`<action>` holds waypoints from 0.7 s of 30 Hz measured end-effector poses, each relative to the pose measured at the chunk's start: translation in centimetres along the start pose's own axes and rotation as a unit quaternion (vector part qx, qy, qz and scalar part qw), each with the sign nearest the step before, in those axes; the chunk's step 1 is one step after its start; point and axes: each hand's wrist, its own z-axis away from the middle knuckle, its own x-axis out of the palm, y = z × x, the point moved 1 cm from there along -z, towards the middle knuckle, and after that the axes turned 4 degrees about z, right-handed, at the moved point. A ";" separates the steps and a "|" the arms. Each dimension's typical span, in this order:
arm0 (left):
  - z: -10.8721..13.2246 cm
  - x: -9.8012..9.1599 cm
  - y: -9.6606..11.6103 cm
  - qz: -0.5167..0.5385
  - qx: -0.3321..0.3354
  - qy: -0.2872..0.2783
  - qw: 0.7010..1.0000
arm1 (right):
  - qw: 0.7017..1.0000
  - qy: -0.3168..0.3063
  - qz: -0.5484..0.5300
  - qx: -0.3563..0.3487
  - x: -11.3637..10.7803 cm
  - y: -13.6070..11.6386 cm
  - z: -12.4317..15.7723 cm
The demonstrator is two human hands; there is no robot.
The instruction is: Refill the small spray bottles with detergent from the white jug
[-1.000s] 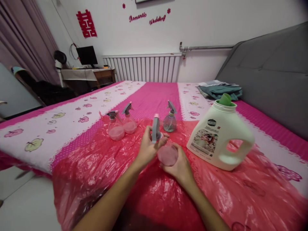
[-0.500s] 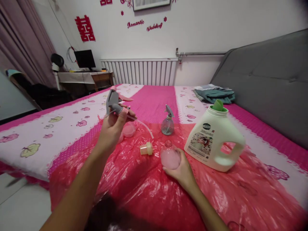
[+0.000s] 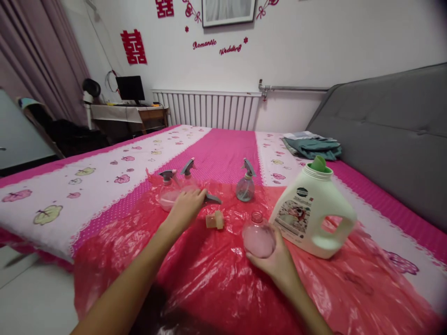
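My right hand (image 3: 275, 260) is wrapped round an open, round pink bottle (image 3: 258, 237) standing on the red plastic sheet (image 3: 216, 279). My left hand (image 3: 185, 207) rests low on the sheet over a grey spray head (image 3: 212, 199), its fingers curled on it. A small beige cap (image 3: 214, 219) lies between the hands. Two pink spray bottles (image 3: 169, 193) stand just left of my left hand. A grey-tinted spray bottle (image 3: 245, 184) stands behind the open bottle. A large white detergent jug (image 3: 314, 211) with a green cap stands to the right.
The pink and white bedspread (image 3: 104, 172) runs back to a white radiator (image 3: 209, 109). Folded clothes (image 3: 310, 145) lie by the grey headboard (image 3: 391, 135). A desk with a monitor (image 3: 130, 88) stands at the back left. The floor (image 3: 31, 302) lies at the lower left.
My left hand has come down from the air and laid the grey spray head on the sheet beside the pink bottles. My right hand keeps hold of the open pink bottle.
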 end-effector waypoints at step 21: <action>-0.8 3.5 -2.7 0.061 -0.015 -0.044 0.997 | 0.999 0.051 0.001 -0.016 -3.7 2.1 0.6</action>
